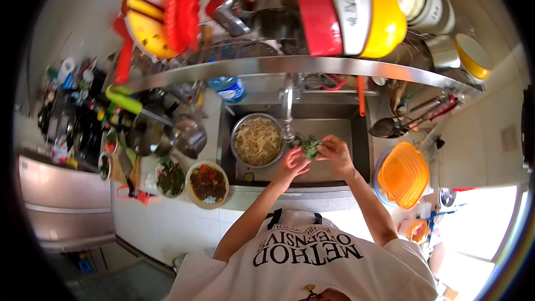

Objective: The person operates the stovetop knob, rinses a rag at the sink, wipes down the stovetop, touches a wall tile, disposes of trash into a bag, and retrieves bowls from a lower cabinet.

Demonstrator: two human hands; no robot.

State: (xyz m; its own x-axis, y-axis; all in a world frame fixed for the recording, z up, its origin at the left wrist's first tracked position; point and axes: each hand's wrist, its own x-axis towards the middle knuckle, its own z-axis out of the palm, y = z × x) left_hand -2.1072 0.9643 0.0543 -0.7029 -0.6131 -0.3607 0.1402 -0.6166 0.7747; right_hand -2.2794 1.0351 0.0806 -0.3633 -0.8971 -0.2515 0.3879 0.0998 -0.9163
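Note:
Over the sink (345, 170), my right hand (336, 155) pinches a small crumpled green bundle (312, 147); whether it is leaf or cloth I cannot make out. My left hand (293, 164) is just to the left of the bundle, its fingers apart and slightly curled. Any contact between those fingertips and the bundle is unclear. The faucet (287, 108) hangs above and between the hands and the back wall. Left of my hands, a metal bowl (254, 115) of pale, sprout-like strands (257, 140) stands in the sink.
On the left counter are a bowl of dark food in liquid (208, 184), a bowl of chopped greens (169, 177) and metal pots (189, 136). An orange colander (403, 175) sits right of the sink. A metal shelf edge (245, 67) with stacked bowls (348, 14) crosses above.

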